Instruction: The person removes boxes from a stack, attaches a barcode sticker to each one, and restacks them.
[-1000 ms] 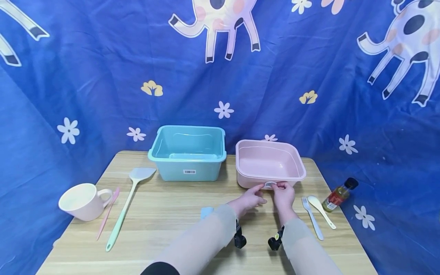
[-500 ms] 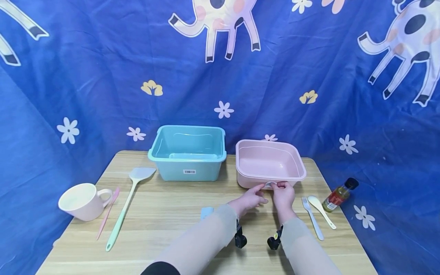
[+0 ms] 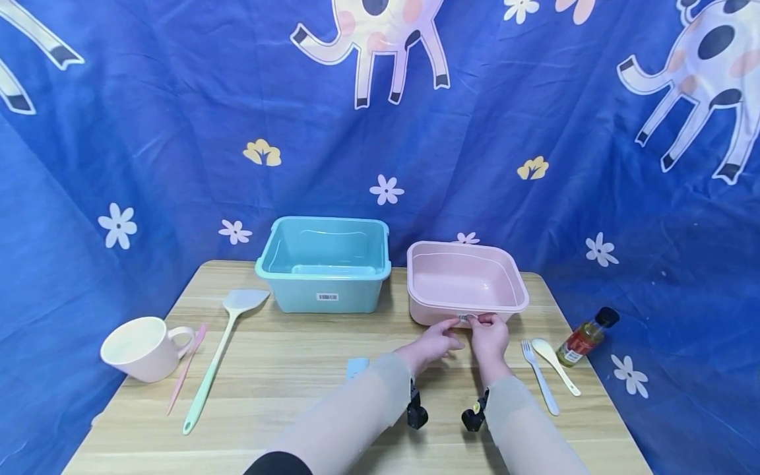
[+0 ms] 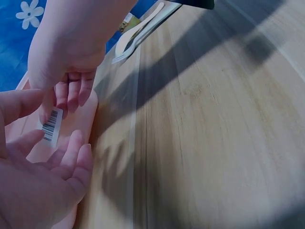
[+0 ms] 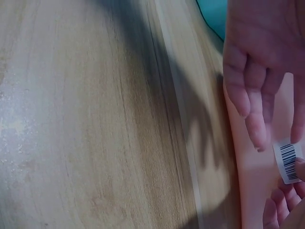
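Note:
A pale pink plastic basin (image 3: 436, 315) stands at the back right of the table, with a white barcode sticker (image 3: 463, 318) at its front wall. My right hand (image 3: 490, 340) pinches the sticker's right end between thumb and finger, its other fingers curled. From the left, my left hand (image 3: 432, 346) reaches in, index fingertip right at the sticker's edge and the other fingers loosely bent. In the left wrist view the barcode sticker (image 4: 51, 125) lies between both hands. The right wrist view has the right thumb over one edge of the sticker (image 5: 288, 161).
A teal basin (image 3: 326, 290) stands left of the pink one. On the left are a white mug (image 3: 142, 349), a pink stick-like utensil (image 3: 187, 369) and a long spatula (image 3: 216, 359). Right: a fork (image 3: 540, 379), a spoon (image 3: 557, 366), a sauce bottle (image 3: 584, 340). A light blue object (image 3: 357, 366) shows beside the left forearm.
Both hands stay at the sticker with only slight shifts. Less of the sticker shows between the fingers in the head view than one second ago.

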{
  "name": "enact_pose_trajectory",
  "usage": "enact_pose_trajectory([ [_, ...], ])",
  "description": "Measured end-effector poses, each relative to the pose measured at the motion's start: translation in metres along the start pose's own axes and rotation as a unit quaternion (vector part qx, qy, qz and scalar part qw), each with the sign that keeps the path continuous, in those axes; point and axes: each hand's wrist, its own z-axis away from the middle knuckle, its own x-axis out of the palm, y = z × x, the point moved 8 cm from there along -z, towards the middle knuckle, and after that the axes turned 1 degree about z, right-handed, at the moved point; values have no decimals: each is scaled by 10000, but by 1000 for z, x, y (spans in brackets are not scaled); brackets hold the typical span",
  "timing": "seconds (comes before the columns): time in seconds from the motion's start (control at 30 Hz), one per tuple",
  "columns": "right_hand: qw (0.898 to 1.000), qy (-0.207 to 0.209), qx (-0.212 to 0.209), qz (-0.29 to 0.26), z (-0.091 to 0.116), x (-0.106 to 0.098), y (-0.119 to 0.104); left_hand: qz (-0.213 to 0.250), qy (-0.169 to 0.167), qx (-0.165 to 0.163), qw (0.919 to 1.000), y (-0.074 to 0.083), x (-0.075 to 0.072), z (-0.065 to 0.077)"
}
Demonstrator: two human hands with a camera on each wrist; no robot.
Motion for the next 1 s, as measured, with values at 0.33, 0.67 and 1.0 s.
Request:
enact_pose_trajectory([
  [0.33, 9998, -55, 69, 181, -1, 2, 1, 197, 53, -37, 9998, -1, 5, -10],
  [0.67, 9998, -61, 59, 197, -1, 1, 1, 216, 67, -35, 9997, 2, 7, -7],
  [1.0, 9995, -13, -52, 323, 0, -2, -3, 186, 84, -80, 9998, -2, 8, -10],
])
